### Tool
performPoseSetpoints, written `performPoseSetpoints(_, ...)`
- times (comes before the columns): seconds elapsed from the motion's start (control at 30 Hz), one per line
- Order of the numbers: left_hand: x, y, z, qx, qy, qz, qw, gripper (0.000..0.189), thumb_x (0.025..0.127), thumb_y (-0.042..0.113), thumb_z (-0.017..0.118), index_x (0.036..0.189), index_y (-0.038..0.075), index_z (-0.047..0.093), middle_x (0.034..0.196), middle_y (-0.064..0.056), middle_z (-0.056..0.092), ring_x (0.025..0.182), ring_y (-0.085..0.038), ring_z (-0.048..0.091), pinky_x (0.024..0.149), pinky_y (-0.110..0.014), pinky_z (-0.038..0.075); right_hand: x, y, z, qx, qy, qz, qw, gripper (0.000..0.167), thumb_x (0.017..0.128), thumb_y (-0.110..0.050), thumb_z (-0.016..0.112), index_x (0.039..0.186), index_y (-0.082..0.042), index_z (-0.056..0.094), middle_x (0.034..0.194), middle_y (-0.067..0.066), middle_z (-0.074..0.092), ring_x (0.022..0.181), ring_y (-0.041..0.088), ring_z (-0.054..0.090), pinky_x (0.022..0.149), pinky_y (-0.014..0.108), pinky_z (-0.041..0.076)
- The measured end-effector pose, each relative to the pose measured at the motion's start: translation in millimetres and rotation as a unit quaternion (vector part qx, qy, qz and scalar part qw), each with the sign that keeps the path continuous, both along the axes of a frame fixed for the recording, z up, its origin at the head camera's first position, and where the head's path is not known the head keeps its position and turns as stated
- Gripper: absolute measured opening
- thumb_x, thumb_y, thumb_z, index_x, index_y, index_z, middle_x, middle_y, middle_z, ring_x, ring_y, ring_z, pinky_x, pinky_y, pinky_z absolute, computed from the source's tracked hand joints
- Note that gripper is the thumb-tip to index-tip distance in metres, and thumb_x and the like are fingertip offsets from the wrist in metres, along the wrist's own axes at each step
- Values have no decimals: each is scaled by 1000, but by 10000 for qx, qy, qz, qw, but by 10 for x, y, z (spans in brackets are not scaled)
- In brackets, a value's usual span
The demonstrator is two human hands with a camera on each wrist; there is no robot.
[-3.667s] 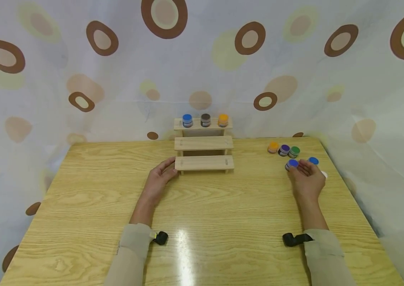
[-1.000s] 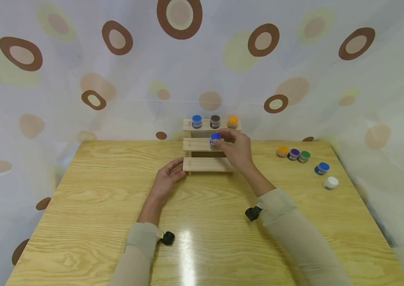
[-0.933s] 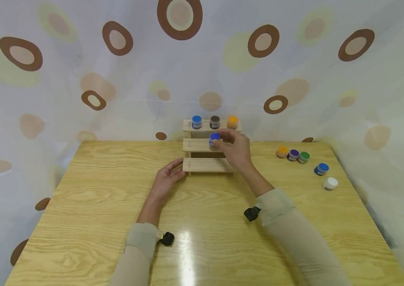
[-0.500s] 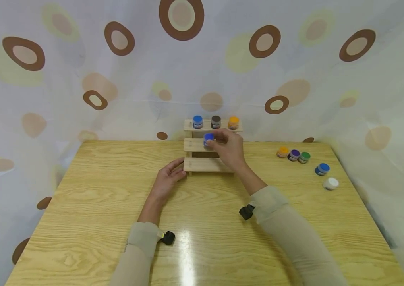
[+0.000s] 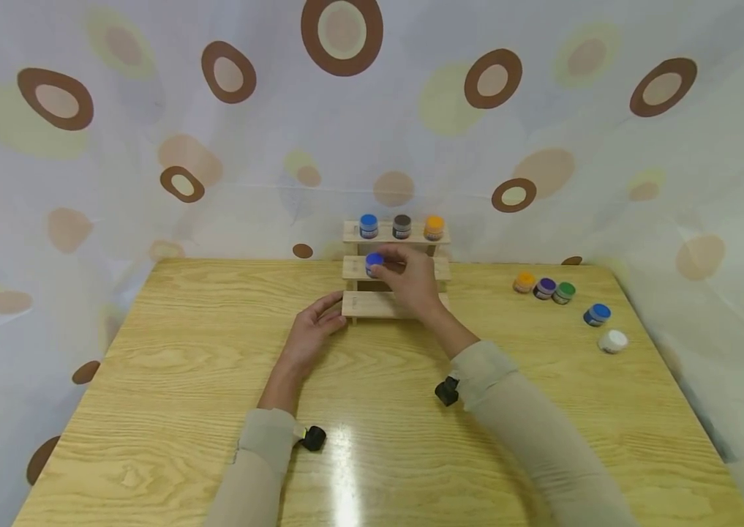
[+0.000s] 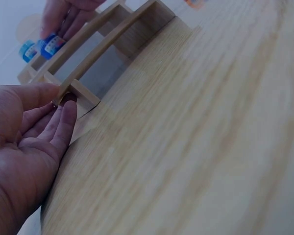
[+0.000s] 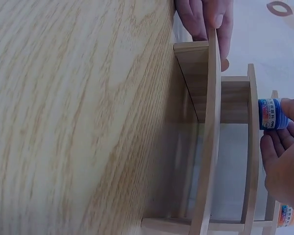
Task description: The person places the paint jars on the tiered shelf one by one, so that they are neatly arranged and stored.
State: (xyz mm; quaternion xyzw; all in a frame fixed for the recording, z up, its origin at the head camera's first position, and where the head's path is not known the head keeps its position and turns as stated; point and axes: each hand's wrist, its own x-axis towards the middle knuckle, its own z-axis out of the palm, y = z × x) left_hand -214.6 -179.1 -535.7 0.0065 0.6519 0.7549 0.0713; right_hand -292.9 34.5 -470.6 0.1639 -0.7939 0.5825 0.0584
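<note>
A three-tiered wooden rack (image 5: 372,304) stands against the back of the table. My left hand (image 5: 309,335) pinches the left end of its lowest board, thumb on one face and fingers on the other, as the left wrist view shows. With thumb and fingers, my right hand (image 5: 415,282) holds a small blue-lidded paint jar (image 5: 374,261) at the left part of the middle board. In the right wrist view the labelled jar (image 7: 268,113) sits against that board. Along the top board stand a light blue jar (image 5: 368,226), a dark brown jar (image 5: 401,226) and an orange jar (image 5: 434,228).
Right of the rack, on the wooden table (image 5: 167,351), stand more jars: orange (image 5: 524,282), purple (image 5: 545,288), green (image 5: 564,293), blue (image 5: 598,315) and white (image 5: 613,341). A patterned curtain (image 5: 246,146) hangs directly behind the table.
My right hand has taken the blue-lidded jar from the group at the right to the middle board, then moved it leftward along that board. My left hand keeps its grip on the rack.
</note>
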Motion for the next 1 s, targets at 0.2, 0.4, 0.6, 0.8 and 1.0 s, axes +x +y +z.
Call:
performPoseSetpoints(0.2,3,2,-11,34,-45,6,10000,52,105,1,63,155,9,53,157,-13,53,142,-28,55,105,-27,54,-12,-50,14,58,-179,141,9997,37,99,-6,75,134,2,68,130,17,70,123,29,69,98,30,59)
performPoseSetpoints(0.4,-2,-8,-15,38,-4,-18,10000,52,105,1,64,155,9,53,157,-12,52,142,-28,55,107,-30,54,-23,-96,37,144,-270,192,9993,37,101,-6,72,137,0,67,132,17,69,123,28,69,97,30,60)
performPoseSetpoints(0.6,-11,-9,-7,60,25,-56,10000,52,105,1,63,155,8,52,158,-13,52,143,-29,54,108,-32,54,-29,-94,14,-8,-262,245,9994,37,101,-6,72,136,2,67,132,18,69,124,29,69,97,28,60)
performPoseSetpoints(0.8,-14,3,-1,-2,25,-8,10000,51,105,4,64,155,10,54,159,-9,51,141,-28,56,109,-33,53,-36,-64,-18,-134,-212,252,9994,38,100,-5,73,137,1,67,134,17,69,126,28,67,97,24,58)
performPoseSetpoints(1.0,-26,5,-20,-77,-17,60,10000,52,104,3,65,155,9,53,161,-8,49,141,-28,56,103,-25,55,55,37,-26,-401,-297,160,9986,39,100,-3,72,138,4,66,137,21,67,130,32,65,102,28,57)
